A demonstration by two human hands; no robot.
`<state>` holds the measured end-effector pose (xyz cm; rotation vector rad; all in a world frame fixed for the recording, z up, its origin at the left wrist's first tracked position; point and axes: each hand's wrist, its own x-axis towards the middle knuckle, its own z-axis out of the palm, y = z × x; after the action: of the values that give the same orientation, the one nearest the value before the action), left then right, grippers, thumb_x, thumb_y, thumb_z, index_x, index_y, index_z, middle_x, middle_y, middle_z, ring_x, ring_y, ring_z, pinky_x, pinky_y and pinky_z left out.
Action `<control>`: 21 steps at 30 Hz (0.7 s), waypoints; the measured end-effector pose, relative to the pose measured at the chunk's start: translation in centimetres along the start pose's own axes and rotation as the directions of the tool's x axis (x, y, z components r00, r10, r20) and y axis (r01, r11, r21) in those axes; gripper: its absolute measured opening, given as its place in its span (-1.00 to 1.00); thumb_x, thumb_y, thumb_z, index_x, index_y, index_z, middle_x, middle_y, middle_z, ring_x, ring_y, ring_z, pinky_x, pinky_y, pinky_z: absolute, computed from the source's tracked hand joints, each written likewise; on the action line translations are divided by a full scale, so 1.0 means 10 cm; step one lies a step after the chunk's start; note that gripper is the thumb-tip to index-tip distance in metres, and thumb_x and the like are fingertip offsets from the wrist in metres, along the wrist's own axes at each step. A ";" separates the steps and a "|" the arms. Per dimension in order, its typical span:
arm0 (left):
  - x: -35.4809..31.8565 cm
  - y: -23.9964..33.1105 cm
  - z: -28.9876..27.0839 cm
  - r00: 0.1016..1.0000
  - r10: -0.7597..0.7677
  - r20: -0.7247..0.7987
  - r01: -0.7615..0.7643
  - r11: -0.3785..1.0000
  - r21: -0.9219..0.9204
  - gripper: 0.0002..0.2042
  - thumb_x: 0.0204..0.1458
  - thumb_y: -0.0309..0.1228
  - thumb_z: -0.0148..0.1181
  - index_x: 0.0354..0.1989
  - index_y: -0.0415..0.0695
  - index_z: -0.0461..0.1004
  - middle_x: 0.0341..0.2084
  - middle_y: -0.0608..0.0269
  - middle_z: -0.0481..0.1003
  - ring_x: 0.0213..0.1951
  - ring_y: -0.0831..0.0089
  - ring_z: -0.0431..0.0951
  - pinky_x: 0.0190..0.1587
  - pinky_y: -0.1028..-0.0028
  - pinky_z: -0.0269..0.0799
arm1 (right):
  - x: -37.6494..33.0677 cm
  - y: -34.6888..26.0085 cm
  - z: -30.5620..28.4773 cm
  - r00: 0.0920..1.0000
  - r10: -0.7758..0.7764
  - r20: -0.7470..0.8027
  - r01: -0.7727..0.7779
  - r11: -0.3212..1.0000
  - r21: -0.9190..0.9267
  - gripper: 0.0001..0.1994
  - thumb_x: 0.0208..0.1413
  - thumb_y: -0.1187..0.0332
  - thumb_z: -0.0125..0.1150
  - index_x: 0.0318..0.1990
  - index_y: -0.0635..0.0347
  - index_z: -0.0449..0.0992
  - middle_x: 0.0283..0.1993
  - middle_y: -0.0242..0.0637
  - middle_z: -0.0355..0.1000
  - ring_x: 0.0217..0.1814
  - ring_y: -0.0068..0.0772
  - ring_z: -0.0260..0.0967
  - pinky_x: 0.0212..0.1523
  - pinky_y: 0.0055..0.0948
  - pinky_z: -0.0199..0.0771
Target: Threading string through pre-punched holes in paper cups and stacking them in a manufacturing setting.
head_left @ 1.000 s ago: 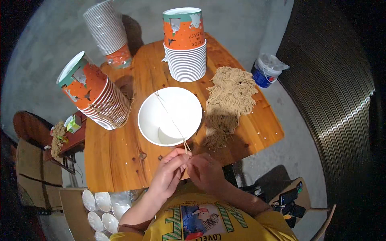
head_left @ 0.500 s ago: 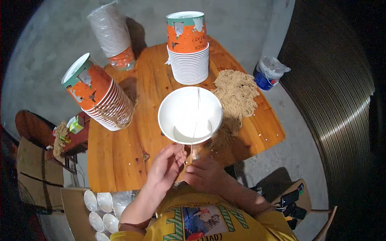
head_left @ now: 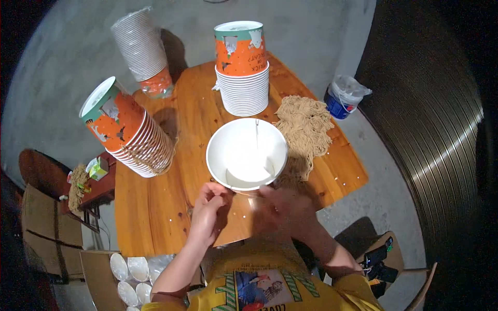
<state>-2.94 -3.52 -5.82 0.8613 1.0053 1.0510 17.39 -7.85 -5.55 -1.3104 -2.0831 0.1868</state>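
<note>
A white paper bucket (head_left: pixel 244 150) stands on the wooden table in front of me, its mouth facing up toward me. A thin cord (head_left: pixel 257 136) hangs inside it from the far rim. Along the near rim, a strand runs between my hands. My left hand (head_left: pixel 206 211) is closed at the near left of the rim, thumb and fingers pinched on the cord. My right hand (head_left: pixel 285 210) is at the near right of the rim; motion and shadow smear its fingers, so their hold is unclear.
Upside-down stacks of orange-and-green printed buckets stand at the back (head_left: pixel 241 67) and left (head_left: pixel 127 127); a wrapped stack (head_left: pixel 142 52) is farther back. A tan cord heap (head_left: pixel 303 127) lies right of the bucket. A box (head_left: pixel 93 274) of white cups sits below the table's front-left edge.
My hands have moved apart, the right one to the right and up to the rim. The strands that hung toward me now lie along the near rim.
</note>
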 end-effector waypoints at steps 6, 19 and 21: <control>0.30 -0.07 -0.20 0.947 0.321 0.026 -0.314 0.903 0.293 -0.54 -0.09 -0.68 -0.13 0.06 -0.10 0.18 -0.22 0.30 0.30 -0.28 0.56 0.30 -0.16 0.55 0.27 | 0.28 0.27 -0.06 0.983 -0.061 -0.173 0.042 0.993 -0.110 -0.78 -0.04 0.44 0.21 -0.18 0.17 0.47 -0.33 -0.17 0.42 -0.27 -0.18 0.43 -0.29 -0.34 0.47; -0.13 1.35 -1.09 0.411 0.768 0.490 -0.893 0.232 0.386 0.09 -0.36 0.21 0.32 0.36 0.01 -0.10 0.33 -0.06 -0.12 0.33 0.02 -0.06 0.32 0.11 -0.17 | 1.83 -0.13 -0.50 0.847 -0.007 0.532 -0.531 -0.063 0.845 -0.81 0.20 0.30 0.05 -0.45 0.03 0.25 -0.69 -0.67 -0.01 -0.73 -0.82 -0.11 -0.73 -0.74 -0.11; -0.12 1.54 -1.13 0.428 0.810 0.401 -0.862 0.232 0.451 0.05 -0.14 0.38 -0.08 0.31 -0.32 -0.06 0.31 0.01 -0.01 0.31 0.13 0.00 0.33 0.19 -0.24 | 2.08 -0.33 -0.37 0.843 -0.058 0.535 -0.538 -0.079 0.839 -0.83 0.21 0.28 0.04 -0.41 0.04 0.29 -0.67 -0.67 0.02 -0.72 -0.82 -0.09 -0.72 -0.74 -0.10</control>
<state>-18.15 0.61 5.05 2.1724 0.7531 1.5978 11.31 7.27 8.22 -0.5639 -1.1180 1.9799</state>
